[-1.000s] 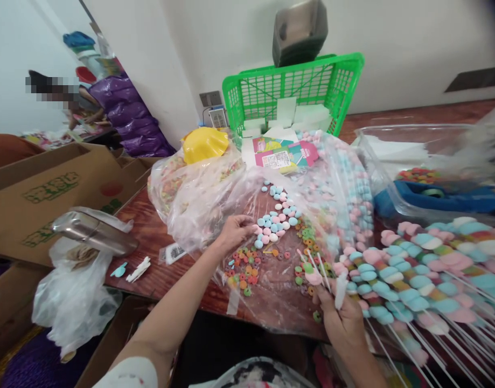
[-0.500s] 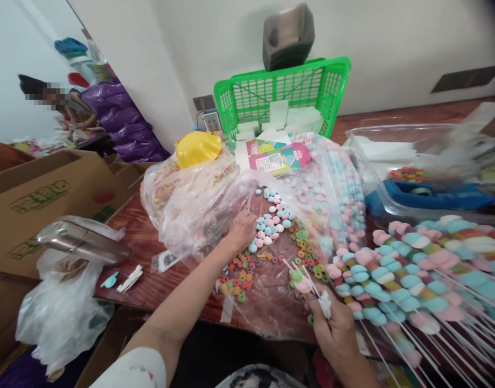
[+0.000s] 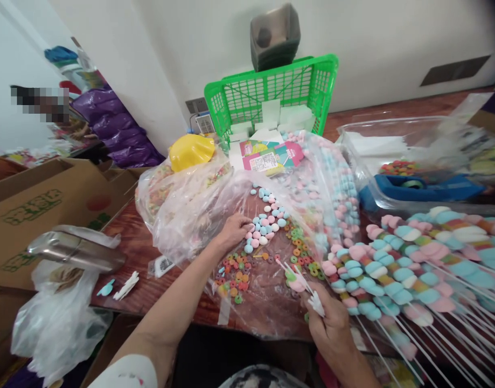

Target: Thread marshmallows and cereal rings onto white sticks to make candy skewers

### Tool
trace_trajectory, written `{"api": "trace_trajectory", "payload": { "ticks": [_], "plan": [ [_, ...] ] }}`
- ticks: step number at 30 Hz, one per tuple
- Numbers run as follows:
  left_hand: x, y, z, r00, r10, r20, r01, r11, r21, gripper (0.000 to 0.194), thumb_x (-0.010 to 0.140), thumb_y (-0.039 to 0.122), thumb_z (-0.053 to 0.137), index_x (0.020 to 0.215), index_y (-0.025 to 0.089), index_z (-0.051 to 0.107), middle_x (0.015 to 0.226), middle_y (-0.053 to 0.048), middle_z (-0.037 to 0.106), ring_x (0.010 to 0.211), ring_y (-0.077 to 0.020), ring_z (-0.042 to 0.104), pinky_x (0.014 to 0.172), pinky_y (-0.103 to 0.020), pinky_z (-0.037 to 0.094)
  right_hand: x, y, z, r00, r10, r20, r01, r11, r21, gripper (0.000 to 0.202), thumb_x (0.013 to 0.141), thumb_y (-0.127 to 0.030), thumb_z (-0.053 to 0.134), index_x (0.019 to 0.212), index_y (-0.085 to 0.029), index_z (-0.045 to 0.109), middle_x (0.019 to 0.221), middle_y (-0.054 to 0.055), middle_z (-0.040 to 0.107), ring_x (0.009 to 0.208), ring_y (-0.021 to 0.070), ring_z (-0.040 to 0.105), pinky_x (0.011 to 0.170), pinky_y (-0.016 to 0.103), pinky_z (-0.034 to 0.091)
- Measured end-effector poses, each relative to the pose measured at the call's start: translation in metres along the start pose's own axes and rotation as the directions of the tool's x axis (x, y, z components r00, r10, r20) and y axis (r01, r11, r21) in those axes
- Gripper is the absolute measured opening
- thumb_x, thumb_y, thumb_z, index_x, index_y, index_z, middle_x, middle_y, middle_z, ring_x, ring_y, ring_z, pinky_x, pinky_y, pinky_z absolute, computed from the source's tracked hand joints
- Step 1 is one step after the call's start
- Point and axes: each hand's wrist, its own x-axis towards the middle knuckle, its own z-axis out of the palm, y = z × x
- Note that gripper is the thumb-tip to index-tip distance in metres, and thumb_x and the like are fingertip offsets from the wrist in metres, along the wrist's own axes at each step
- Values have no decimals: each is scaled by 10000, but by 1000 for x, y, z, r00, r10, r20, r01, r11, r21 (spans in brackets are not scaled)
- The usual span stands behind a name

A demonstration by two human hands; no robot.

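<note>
My left hand (image 3: 234,231) is at the left edge of a pile of pink, blue and white candies (image 3: 264,226), its fingers pressed together; what they hold, if anything, is hidden. My right hand (image 3: 326,318) is closed on thin white sticks (image 3: 291,270), with a pink and green candy (image 3: 296,281) beside their upper part and a white piece at the fingertips. Ring-shaped candies (image 3: 236,277) in orange, red and green lie on clear plastic near my left forearm, and more rings (image 3: 304,248) lie right of the pile. Finished-looking candy skewers (image 3: 396,264) are stacked at the right.
Behind the candies are plastic bags, a yellow bowl-like piece (image 3: 192,152), printed cards (image 3: 265,157) and a green basket (image 3: 271,81). A clear bin (image 3: 387,202) stands right, a steel flask (image 3: 79,250) and cardboard box (image 3: 45,215) left. A person (image 3: 49,105) is at the far left.
The view has shifted slightly, moving most things a little left in the picture. My left hand remains at the pile's left edge; my right hand still holds the sticks.
</note>
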Motion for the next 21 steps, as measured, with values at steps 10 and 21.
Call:
{"api": "trace_trajectory", "payload": {
  "ticks": [10, 21],
  "plan": [
    [-17, 18, -1, 996, -35, -77, 19, 979, -204, 207, 760, 202, 601, 931, 153, 706, 882, -62, 694, 773, -165, 606, 731, -297, 476, -8, 8, 2, 999, 16, -27, -15, 1000, 21, 336, 839, -87, 457, 1144, -164, 575, 957, 82, 704, 822, 201, 676, 707, 305, 527],
    [-74, 115, -3, 920, -386, 69, 76, 3, -997, 427, 531, 126, 844, 932, 179, 709, 836, -20, 720, 748, -142, 669, 663, -235, 541, 21, -43, -22, 998, 59, 5, -60, 998, 25, 176, 868, -98, 480, 948, -167, 621, 696, 6, 650, 547, 119, 579, 543, 210, 449]
  ]
}}
